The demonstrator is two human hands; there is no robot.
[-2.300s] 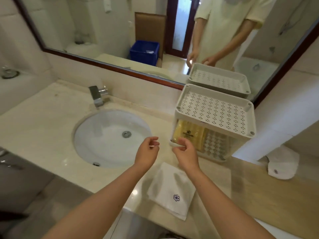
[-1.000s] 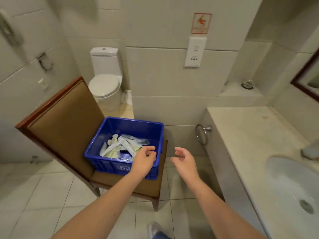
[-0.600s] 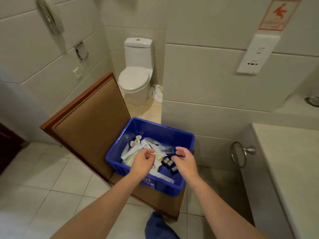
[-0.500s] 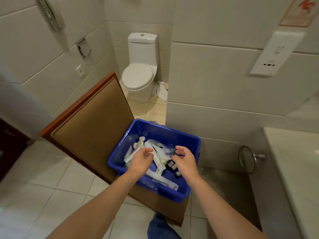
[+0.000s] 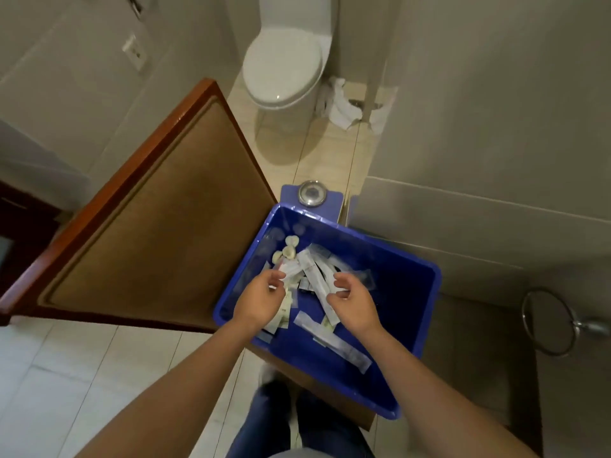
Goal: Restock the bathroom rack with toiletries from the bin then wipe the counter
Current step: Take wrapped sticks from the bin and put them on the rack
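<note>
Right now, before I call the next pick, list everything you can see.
blue bin: one, blue, on the chair seat
toiletry sachets: many, count unclear, white, loose in the bin
small cream items: a few, cream, far corner of the bin, kind unclear
chair: one, brown padded back with a wood frame, left of the bin
toilet: one, white, lid down, far end
crumpled paper: white, on the floor right of the toilet
towel ring: one, chrome, right wall
wall plate: one, white, left wall
legs: blue jeans, bottom edge
left hand: over the bin, fingertips at a sachet, grip unclear
right hand: over the bin, loosely curled, holding nothing
</note>
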